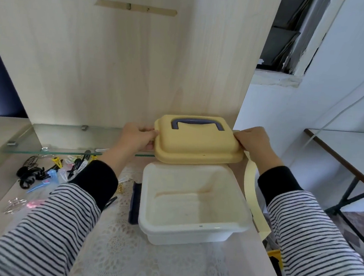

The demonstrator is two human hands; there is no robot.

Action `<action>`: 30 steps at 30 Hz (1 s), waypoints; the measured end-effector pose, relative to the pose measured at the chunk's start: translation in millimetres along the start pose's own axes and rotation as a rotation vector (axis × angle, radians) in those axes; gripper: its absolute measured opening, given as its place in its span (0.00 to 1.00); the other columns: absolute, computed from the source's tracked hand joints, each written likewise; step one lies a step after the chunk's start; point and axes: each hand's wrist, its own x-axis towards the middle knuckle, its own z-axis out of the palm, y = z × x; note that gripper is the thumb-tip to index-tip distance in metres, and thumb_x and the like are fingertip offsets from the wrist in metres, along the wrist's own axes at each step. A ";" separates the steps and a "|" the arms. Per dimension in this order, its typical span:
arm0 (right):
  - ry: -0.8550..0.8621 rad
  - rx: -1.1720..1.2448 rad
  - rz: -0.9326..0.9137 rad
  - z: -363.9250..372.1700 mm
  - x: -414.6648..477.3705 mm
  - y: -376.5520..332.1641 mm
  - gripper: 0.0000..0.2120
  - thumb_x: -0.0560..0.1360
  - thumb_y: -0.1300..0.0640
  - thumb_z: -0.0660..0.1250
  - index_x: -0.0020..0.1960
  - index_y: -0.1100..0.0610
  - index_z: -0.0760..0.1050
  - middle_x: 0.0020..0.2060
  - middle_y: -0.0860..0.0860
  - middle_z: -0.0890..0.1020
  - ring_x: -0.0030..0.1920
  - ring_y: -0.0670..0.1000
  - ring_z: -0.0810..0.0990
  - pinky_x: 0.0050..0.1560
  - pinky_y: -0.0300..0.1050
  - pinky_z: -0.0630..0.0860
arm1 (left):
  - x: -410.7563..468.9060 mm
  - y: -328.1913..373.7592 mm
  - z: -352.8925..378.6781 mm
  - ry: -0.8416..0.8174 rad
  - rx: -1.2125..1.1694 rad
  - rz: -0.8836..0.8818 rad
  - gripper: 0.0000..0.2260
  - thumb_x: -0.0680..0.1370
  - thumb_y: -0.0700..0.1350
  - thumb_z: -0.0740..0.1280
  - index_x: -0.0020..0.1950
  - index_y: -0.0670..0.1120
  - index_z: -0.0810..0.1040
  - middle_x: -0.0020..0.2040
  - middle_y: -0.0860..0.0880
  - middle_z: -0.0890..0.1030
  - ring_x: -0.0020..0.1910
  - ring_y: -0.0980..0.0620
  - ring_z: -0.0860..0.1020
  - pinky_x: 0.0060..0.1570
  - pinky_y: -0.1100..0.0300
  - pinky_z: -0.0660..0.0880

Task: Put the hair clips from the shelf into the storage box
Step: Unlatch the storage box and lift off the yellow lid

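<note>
My left grip [137, 137] and right grip [253, 144] each clasp one end of the lid [198, 143], held just above the open box [193, 227], which looks empty. If one side slips, the lid may tip into the box or knock the glass shelf [66, 136] touching its left edge. The clips [48, 170] lie scattered on the counter [122, 253] under that shelf, left of the box. My left sleeve hangs over them and could sweep some off.
</note>
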 end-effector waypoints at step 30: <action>0.101 0.233 0.099 32.4 1.7 23.4 0.12 0.73 0.56 0.70 0.53 0.61 0.81 0.48 0.56 0.82 0.51 0.56 0.79 0.50 0.46 0.76 | -56.1 -60.3 -8.0 -0.222 0.241 0.073 0.16 0.76 0.43 0.68 0.61 0.53 0.68 0.53 0.57 0.76 0.50 0.61 0.75 0.40 0.68 0.71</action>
